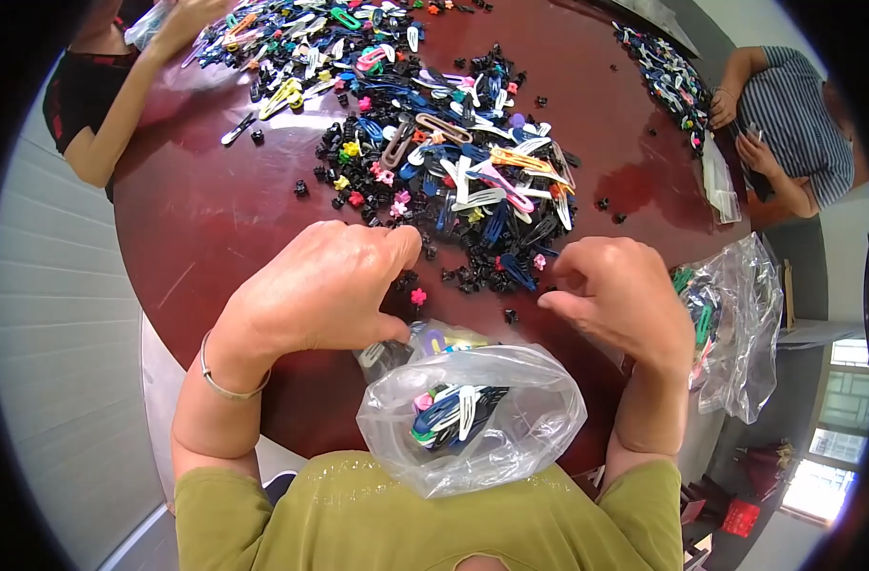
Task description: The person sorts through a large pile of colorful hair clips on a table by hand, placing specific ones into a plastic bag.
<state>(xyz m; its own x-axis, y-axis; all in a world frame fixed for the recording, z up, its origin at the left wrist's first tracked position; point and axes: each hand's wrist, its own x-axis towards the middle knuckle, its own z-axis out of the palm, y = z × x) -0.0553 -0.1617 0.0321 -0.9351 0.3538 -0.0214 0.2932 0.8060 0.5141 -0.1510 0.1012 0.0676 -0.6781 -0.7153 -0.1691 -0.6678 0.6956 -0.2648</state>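
My left hand (325,285) is above the table at the near edge of the pile of hair clips (454,143). Its thumb is apart from the bent fingers, and nothing shows between them. At the pile's right side is my right hand (620,295), fingers curled and thumb apart, with no held thing visible. A small pink claw clip (539,262) lies close to its fingertips. Between my forearms an open clear plastic bag (539,409) holds snap hair clips (454,414) in blue, white and black. Behind its rim is another small filled packet (387,357), partly covered.
Around the dark red round table (206,247), one person's arm (135,114) reaches in at upper left. Another person in a striped shirt (787,124) sits at right by a second clip pile (663,76). A larger filled plastic bag (739,324) stands beyond my right arm.
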